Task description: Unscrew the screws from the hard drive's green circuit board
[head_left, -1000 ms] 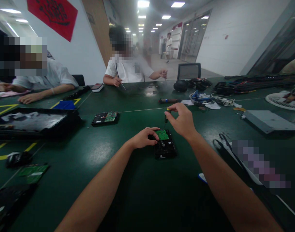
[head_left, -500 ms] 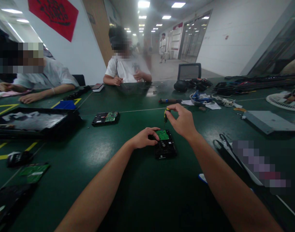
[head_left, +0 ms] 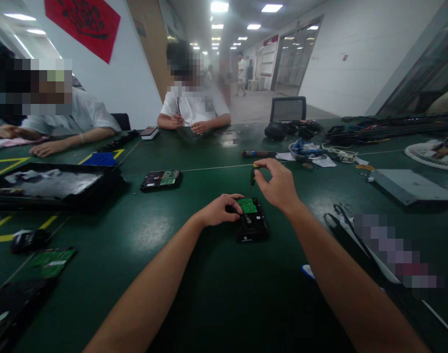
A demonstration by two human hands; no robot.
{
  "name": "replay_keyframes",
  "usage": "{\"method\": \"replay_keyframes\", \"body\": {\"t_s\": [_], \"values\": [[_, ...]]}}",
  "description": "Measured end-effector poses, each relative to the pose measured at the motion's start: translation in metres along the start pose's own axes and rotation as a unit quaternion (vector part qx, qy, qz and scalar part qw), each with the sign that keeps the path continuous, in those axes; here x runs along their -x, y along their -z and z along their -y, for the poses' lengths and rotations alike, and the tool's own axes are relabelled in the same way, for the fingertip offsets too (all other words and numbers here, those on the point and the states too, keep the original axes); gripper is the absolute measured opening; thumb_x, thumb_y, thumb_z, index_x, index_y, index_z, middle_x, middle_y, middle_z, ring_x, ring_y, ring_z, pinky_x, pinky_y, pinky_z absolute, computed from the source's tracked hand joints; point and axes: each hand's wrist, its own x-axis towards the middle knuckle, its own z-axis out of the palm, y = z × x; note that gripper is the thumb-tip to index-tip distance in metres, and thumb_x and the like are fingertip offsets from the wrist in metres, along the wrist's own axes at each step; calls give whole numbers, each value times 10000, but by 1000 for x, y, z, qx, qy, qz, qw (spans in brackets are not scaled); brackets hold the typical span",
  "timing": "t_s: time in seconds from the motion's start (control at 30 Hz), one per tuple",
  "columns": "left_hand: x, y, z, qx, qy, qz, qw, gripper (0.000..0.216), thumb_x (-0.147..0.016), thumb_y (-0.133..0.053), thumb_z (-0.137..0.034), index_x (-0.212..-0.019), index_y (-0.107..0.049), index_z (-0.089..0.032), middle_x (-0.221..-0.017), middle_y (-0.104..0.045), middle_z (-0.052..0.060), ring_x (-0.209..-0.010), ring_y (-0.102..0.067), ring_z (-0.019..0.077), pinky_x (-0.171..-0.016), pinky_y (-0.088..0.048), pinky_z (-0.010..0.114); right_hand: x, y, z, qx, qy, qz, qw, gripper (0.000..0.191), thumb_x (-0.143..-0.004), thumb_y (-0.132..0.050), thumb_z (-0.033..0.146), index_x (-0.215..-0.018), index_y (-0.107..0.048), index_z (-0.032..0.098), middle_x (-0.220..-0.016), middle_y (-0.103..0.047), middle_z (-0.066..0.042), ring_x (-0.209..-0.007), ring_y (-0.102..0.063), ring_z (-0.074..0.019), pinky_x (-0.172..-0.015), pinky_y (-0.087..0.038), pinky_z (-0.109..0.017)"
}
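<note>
The hard drive (head_left: 252,227) lies flat on the green table (head_left: 209,153), a little right of the middle of my view, and I take it as the centre of my clock. Its green circuit board (head_left: 248,206) faces up, at its far end. Between nine and ten o'clock I have the left hand (head_left: 222,210); its thumb and fingers are closed around the left edge of the drive, though I cannot tell how firmly they press. At one o'clock is the right hand (head_left: 276,182), which grips a small screwdriver (head_left: 252,177) between thumb and fingers, the shaft pointing down to the far edge of the drive. From my distance the tip is too small, so I cannot tell whether it sits in a screw. Near ten o'clock lies a second drive (head_left: 161,180), well apart. At twelve o'clock I see a dark tube-like tool (head_left: 259,154), and between two and three a grey metal box (head_left: 411,186). At eleven o'clock, across the table, a person in a white shirt (head_left: 200,110) is sitting.
</note>
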Motion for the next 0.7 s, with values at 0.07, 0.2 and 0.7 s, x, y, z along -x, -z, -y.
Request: {"method": "replay_keyframes", "body": {"t_s": [0.07,0.2,0.7], "values": [[0,0,1,-3,4,0,1000,212,-762,-765,-290,-966,-769,-233,-1559,-515,60,-1446,-465,311,-1233,-267,493,0,0,1,4,7,-3,1000,163,-929,-596,250,-1070,-677,239,-1071,-722,-90,-1025,-661,-278,-936,-509,-470],[0,0,1,-9,3,-3,1000,196,-770,-762,-289,-959,-767,-240,-1561,-516,47,-1436,-478,307,-1232,-269,498,0,-1,1,4,15,-1,1000,159,-933,-597,257,-1070,-676,239,-1079,-717,-97,-1063,-650,-286,-961,-498,-478],[1,0,-1,-4,-2,-4,1000,186,-773,-763,-283,-952,-765,-231,-1557,-520,61,-1441,-477,301,-1227,-278,491,0,-2,-1,0,0,-7,1000,120,-926,-620,269,-1034,-664,237,-1069,-726,-86,-1006,-665,-273,-915,-515,-460]]}}
